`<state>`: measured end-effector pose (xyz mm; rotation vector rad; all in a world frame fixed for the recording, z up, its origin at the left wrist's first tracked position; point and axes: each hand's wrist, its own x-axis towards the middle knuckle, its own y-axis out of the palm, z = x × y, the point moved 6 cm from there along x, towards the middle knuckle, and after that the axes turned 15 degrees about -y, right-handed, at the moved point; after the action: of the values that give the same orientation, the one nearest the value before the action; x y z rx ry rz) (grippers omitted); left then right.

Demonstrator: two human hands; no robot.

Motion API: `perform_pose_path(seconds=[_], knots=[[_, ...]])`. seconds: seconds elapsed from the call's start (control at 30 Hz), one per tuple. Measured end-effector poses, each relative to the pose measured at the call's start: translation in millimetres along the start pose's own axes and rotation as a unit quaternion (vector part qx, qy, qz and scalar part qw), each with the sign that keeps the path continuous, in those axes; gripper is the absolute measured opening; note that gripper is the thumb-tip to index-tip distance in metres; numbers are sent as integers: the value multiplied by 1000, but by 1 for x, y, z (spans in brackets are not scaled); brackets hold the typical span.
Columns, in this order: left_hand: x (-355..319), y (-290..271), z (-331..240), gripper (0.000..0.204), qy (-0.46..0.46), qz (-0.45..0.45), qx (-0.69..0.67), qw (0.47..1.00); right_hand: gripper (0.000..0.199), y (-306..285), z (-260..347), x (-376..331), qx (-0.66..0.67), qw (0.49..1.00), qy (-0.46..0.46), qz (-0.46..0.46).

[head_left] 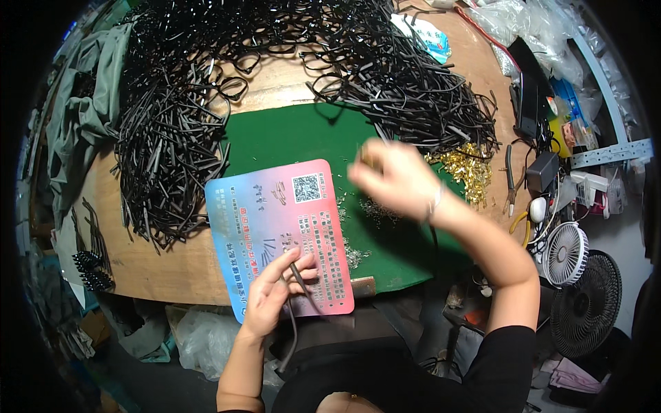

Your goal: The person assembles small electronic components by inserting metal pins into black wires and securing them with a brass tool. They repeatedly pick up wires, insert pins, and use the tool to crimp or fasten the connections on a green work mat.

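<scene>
Just below the middle of the frame, the left hand [268, 303] is gripping a dark glasses piece [294, 334] between thumb and fingers, and its two slim temples are dangling, one across the edge of the printed mat and one past it. That printed mat [268, 203], running blue to pink, is lying at a slant right beneath those fingertips, with a few small bits showing just above them. Over to the right of centre, the right hand [392, 180] is hovering above the green mat [282, 138], fingers curling inward, but it is blurring so much that I cannot tell whether it is pinching anything. A pale band [436, 199] is circling that wrist. Look just past it: a heap of gold-coloured parts [468, 172] is glinting on the worktop [151, 265], while tiny silver bits [354, 258] are scattering their shine beside the printed mat's pink edge. Up top, it is getting crowded: a great tangle of black glasses frames [165, 158] is sprawling from the left of the frame across the upper edge and down to the right. A grey-green cloth [86, 124] is draping at the upper left, and at the lower right a white fan [564, 255] is standing just in front of a larger black fan [585, 303].
</scene>
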<state>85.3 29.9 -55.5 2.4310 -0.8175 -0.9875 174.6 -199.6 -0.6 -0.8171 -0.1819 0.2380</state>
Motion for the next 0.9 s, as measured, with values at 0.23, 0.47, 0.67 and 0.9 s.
perform_pose_path(seconds=[0.23,0.47,0.67,0.9], knots=[[-6,25,-11,69,-8,74,36,997,32,-25,-88,120,-195,971,102,-91],[17,11,-13,12,13,-203,234,951,18,-29,-37,4,346,921,171,-49],[19,-2,-42,10,155,-346,517,768,19,31,62,-100,153,983,-30,100],[6,2,-22,10,87,-306,290,903,18,90,64,-126,110,986,-100,74]])
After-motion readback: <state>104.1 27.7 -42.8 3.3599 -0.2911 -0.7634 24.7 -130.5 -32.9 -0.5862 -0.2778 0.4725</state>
